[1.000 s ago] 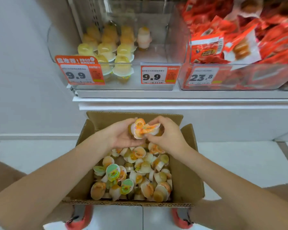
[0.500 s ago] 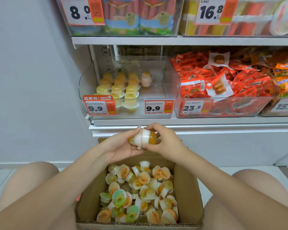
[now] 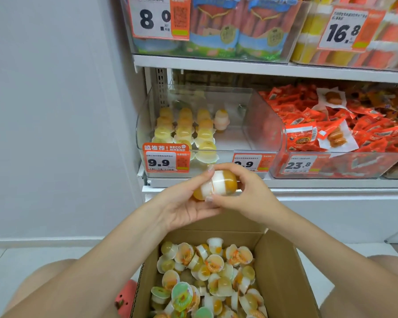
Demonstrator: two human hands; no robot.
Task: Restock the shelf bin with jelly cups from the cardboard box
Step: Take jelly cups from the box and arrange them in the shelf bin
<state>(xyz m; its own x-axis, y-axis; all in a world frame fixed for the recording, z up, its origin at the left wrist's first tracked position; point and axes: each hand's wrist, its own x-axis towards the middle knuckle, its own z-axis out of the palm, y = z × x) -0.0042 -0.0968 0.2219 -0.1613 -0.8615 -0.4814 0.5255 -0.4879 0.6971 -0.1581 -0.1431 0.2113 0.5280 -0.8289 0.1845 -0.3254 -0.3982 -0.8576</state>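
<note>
Two orange jelly cups (image 3: 218, 184) are pressed lid to lid and held between both hands in front of the shelf edge. My left hand (image 3: 182, 207) cradles them from below with its thumb on top. My right hand (image 3: 246, 193) grips them from the right. The open cardboard box (image 3: 278, 271) below holds several loose jelly cups (image 3: 207, 278). The clear shelf bin (image 3: 262, 125) has rows of yellow jelly cups (image 3: 184, 131) on its left side and one stacked pair (image 3: 221, 120) behind.
A clear bin of red snack packets (image 3: 331, 125) stands right of the jelly bin. Price tags (image 3: 166, 160) hang on the bin fronts. The upper shelf (image 3: 239, 65) carries sausage packs. A white wall is at left; my knees flank the box.
Both hands lifted the cups out of the box up to the shelf edge. The two cups now sit lid to lid. The view tilted upward.
</note>
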